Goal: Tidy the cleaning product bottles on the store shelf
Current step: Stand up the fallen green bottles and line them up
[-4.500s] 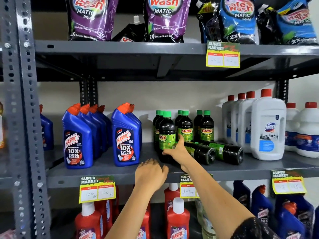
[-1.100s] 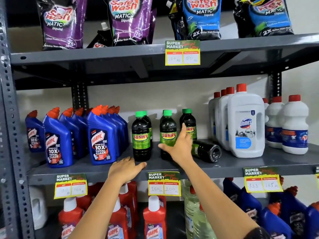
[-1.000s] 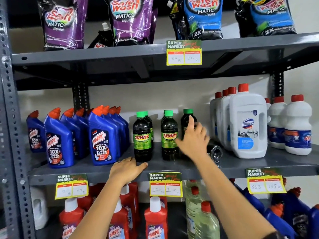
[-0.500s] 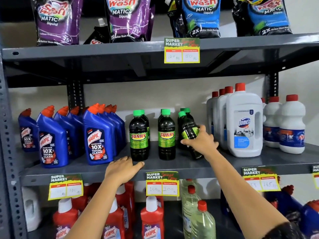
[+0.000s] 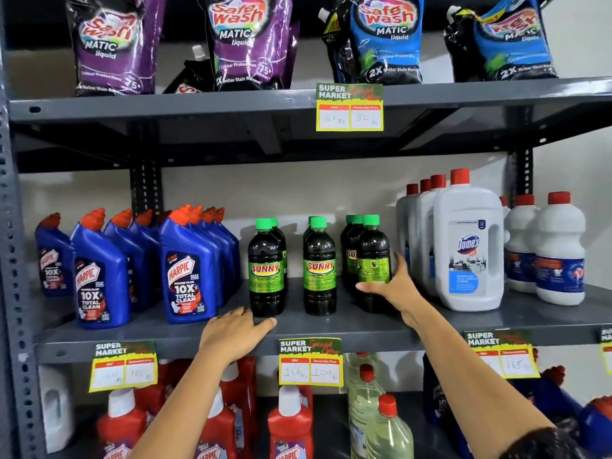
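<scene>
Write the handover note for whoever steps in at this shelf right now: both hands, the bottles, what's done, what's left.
Left hand: open, palm down on the front edge of the middle shelf, holding nothing.
Right hand: grip closed around the front right Sunny bottle, which stands upright on the shelf.
Bottles: the Sunny bottles stand in three short rows between the blue Harpic bottles and the white Domex jug. None is lying down.
Done: all Sunny bottles upright and lined up.
Left: the held bottle's label faces sideways, unlike the middle Sunny bottle; probably turn it forward, then let go.
</scene>
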Tool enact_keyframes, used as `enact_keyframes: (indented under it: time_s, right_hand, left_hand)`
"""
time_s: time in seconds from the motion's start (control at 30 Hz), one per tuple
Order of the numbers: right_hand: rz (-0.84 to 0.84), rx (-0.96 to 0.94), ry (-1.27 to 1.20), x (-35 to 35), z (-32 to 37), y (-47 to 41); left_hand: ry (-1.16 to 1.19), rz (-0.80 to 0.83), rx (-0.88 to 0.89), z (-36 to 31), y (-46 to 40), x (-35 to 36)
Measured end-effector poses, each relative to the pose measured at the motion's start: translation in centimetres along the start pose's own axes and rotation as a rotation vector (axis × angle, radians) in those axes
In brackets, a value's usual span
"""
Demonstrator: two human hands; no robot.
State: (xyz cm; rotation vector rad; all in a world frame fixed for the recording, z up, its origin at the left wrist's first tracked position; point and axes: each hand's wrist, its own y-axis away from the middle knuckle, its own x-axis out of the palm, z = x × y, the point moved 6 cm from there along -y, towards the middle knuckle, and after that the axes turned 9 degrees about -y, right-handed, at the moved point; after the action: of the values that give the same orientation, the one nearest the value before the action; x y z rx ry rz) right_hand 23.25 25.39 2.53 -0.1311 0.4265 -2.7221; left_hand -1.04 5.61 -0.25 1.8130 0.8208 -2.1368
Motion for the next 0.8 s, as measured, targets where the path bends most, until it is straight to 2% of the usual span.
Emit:
enact_keyframes:
  time_s: [0.37,0.47,0.7,0.8]
  right_hand:
    - [0.090,0.022,-0.065,0.3,0.0,0.2]
    - [0.042,0.025,0.026,0.4,0.3,0.5]
    - [0.084,-0.012,0.092,0.7,0.1,0.5]
    - [0.036,-0.005,0.220,0.9,0.3,0.8]
  left_hand:
    - [0.003,0.001,-0.002,0.0,0.2,-0.1]
    - [0.018,-0.004,-0.007,-0.1,0.3,-0.2]
    - [0.020,-0.009,-0.004,-0.2,0.4,-0.4]
    - [0.023,-0.012,-0.004,-0.2,0.4,-0.4]
